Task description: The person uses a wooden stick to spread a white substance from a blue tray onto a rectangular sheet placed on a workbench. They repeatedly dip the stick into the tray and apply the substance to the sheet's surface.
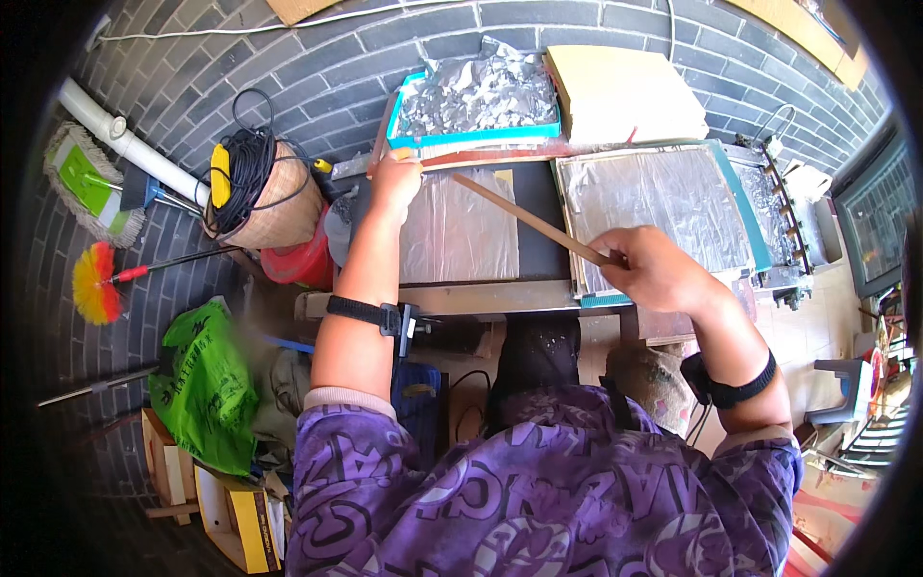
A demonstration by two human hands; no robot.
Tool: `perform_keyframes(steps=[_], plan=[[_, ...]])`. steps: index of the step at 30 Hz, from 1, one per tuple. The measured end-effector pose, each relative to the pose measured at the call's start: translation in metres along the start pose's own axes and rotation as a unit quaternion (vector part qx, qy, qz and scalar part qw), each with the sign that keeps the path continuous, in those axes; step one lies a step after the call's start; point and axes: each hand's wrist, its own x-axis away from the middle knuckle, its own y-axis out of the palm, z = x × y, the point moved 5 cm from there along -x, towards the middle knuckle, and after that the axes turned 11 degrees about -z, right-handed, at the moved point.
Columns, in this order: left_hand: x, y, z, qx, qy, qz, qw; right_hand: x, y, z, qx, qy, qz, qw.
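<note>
My right hand [652, 270] grips one end of a thin wooden stick [530, 220]. The stick slants up to the left, its far tip over a silver foil sheet [461, 245] on the dark worktop [542, 249]. At the upper left corner of that sheet is my left hand [398, 180], fingers curled; whether something is pinched in them is hidden. A wider stack of silver foil sheets [649, 209] lies to the right on a teal board [743, 209], partly below my right hand.
Behind the worktop stand a blue tray [476, 135] of crumpled foil scraps and a thick stack of cream paper [627, 94] against the brick wall. At left are a basket [281, 195] with coiled black cable, a red bucket [299, 256] and a green bag [205, 389].
</note>
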Motion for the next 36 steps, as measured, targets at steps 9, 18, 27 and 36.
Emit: perform_keyframes(steps=[9, 18, 27, 36], plan=[[-0.041, 0.009, 0.066, -0.236, 0.128, 0.025, 0.963, 0.041, -0.052, 0.041, 0.092, 0.058, 0.160, 0.981], [-0.078, 0.052, 0.099, -0.305, 0.155, -0.004, 0.940, 0.058, -0.072, 0.073, 0.154, 0.110, 0.201, 0.961], [-0.093, 0.082, 0.124, -0.382, 0.133, -0.089, 0.910, 0.044, -0.083, 0.090, 0.244, 0.111, 0.240, 0.933], [-0.094, 0.030, 0.105, -0.429, 0.093, -0.104, 0.893, 0.043, -0.082, 0.065, 0.214, 0.110, 0.290, 0.926]])
